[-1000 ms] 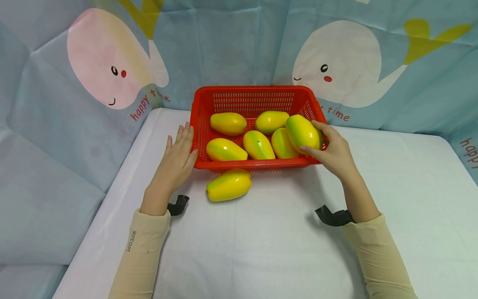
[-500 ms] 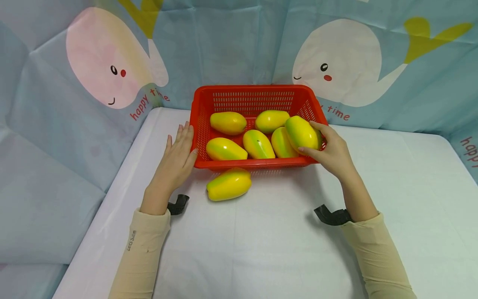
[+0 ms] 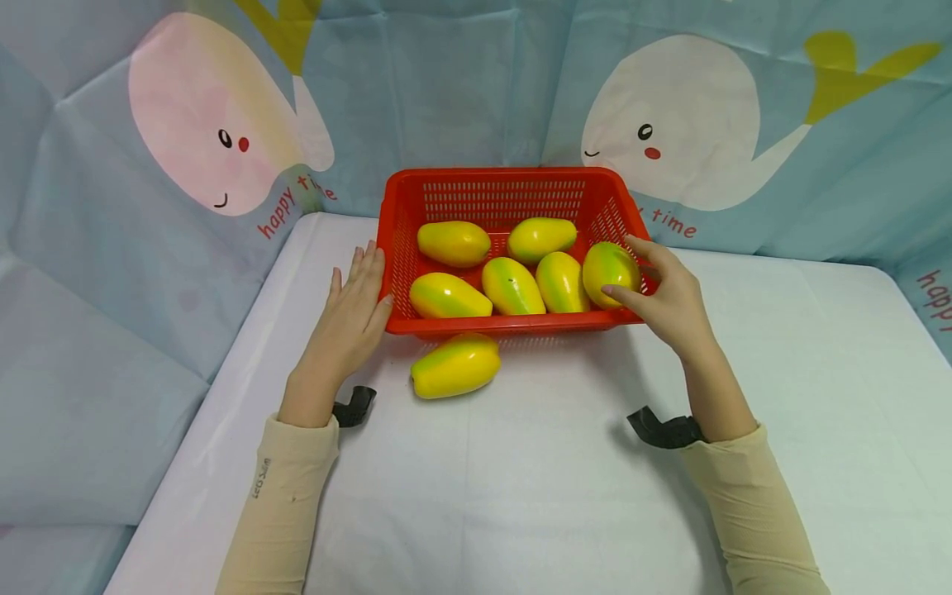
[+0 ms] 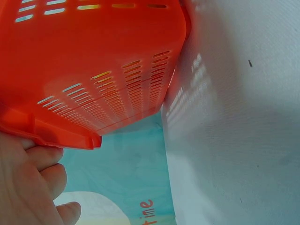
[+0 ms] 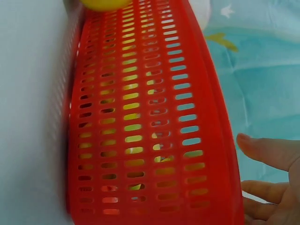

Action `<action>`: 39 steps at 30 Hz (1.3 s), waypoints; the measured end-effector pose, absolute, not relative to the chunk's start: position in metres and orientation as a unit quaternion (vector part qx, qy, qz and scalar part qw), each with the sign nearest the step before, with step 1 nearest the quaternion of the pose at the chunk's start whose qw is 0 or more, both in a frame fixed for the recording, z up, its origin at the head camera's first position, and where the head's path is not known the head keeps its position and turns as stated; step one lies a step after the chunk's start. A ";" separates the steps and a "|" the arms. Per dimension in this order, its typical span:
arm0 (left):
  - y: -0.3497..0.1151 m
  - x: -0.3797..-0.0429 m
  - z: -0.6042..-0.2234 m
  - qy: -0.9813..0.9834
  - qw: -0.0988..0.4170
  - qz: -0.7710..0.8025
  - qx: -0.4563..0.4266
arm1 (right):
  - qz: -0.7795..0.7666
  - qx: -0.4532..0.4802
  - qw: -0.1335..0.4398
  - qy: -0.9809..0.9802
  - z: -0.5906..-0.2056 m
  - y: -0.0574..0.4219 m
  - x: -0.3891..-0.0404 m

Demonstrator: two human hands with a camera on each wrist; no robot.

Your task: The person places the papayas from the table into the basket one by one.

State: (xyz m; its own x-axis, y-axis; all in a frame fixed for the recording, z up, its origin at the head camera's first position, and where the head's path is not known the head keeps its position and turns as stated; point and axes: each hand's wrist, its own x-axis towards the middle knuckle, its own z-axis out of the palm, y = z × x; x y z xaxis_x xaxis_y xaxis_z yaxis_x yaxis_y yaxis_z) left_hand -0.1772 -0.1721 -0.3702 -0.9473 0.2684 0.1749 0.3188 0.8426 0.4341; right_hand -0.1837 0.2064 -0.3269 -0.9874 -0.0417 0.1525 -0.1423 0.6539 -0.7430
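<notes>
A red plastic basket (image 3: 513,325) holds several shiny yellow-green papayas, seen in the head view. At its right end lies one papaya (image 3: 606,268), with my right hand (image 3: 669,302) over the rim beside it. The thumb overlaps this papaya in view, and the fingers are spread apart without a grip on it. My left hand (image 3: 349,318) rests with straight fingers against the basket's left end; in the left wrist view its fingers (image 4: 51,176) touch the rim. Another papaya (image 3: 455,368) lies on the table just before the basket's front wall.
White cloth covers the table (image 3: 521,479). Behind the basket hangs a blue curtain (image 3: 461,91) printed with whales. Black wrist mounts (image 3: 665,430) stick out from both forearms. In the right wrist view, the slotted basket wall (image 5: 140,117) hides most of the papayas inside.
The papaya that my right hand was holding has gone down into the basket's right end and turned. The right hand's fingers have parted from it. My left hand stays where it was.
</notes>
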 end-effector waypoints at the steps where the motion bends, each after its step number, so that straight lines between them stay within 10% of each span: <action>1: -0.172 -0.177 -0.370 -0.958 0.053 -0.235 -0.153 | 0.416 0.053 0.062 -0.905 -0.326 0.206 -0.183; 39: -0.173 -0.178 -0.372 -0.958 0.058 -0.233 -0.154 | 0.518 0.220 0.001 -0.827 -0.320 0.166 -0.142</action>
State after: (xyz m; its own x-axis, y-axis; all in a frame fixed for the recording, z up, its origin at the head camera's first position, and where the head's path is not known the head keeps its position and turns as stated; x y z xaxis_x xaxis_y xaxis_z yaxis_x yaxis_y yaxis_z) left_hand -0.1777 -0.1732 -0.3717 -0.9461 0.2673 0.1829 0.3215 0.8441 0.4291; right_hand -0.1423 0.1659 -0.3200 -0.9029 -0.3638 0.2292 -0.3649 0.3664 -0.8559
